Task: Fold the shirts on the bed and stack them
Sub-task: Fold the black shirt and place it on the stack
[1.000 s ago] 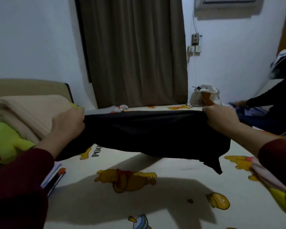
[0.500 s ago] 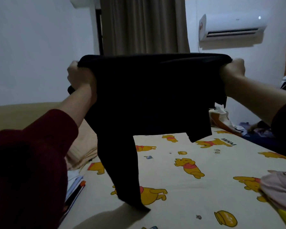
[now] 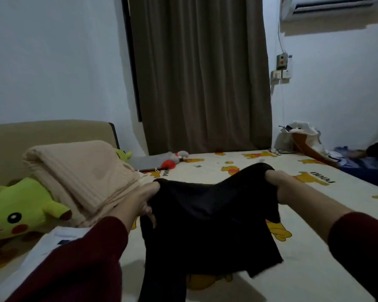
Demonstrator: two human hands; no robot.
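Your bed (image 3: 314, 269) fills the lower half of the view, white sheet with yellow cartoon-bear print. The brown curtain (image 3: 201, 73) hangs at 12 o'clock against the far wall. An air conditioner (image 3: 332, 7) sits at 1 o'clock, cut off by the top edge. A beige headboard (image 3: 42, 136) is at 9 o'clock, with a folded beige blanket (image 3: 85, 175) lying in front of it.

The black shirt (image 3: 207, 225) is at center, running to 6 o'clock. You hold it above the sheet by its top edge and the rest hangs down toward you, crumpled, one sleeve trailing off the bottom edge. Whether the low part touches the sheet, can't tell.

The yellow-green plush toy (image 3: 20, 210) is at 8 o'clock, lying just beside the blanket. A white bag (image 3: 299, 136) with clutter is at 2 o'clock on the far edge of the bed. A small red and grey toy (image 3: 172, 160) is at 11 o'clock near the curtain's foot.

Your left hand (image 3: 140, 199) pinches the shirt's left top corner, thumb on top, fingers curled under the cloth. Your right hand (image 3: 282, 186) is fisted around the right top corner, fabric bunched over the knuckles. Both sleeves are dark red.
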